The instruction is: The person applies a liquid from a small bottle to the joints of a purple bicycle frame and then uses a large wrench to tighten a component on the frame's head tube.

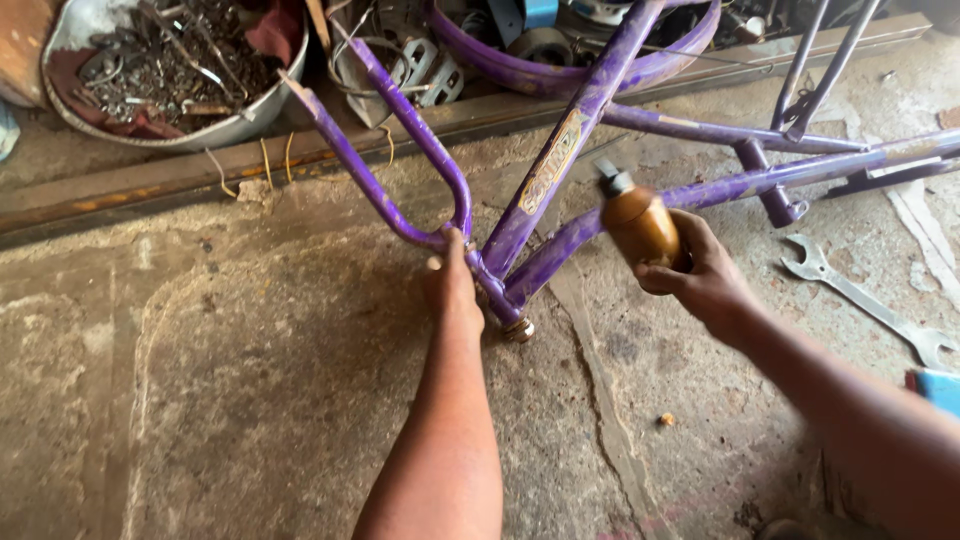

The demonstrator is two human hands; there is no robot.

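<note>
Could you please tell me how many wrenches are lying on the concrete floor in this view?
1. A metal open-ended wrench lies on the floor at right, beyond the right hand holding a brown bottle. Others may be hidden in the scrap-filled bowl.

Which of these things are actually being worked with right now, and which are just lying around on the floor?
In use:
left hand gripping the purple bicycle frame
right hand holding a brown bottle

Lying about:
spanner on the concrete
metal bowl of scrap parts
purple wheel rim
</note>
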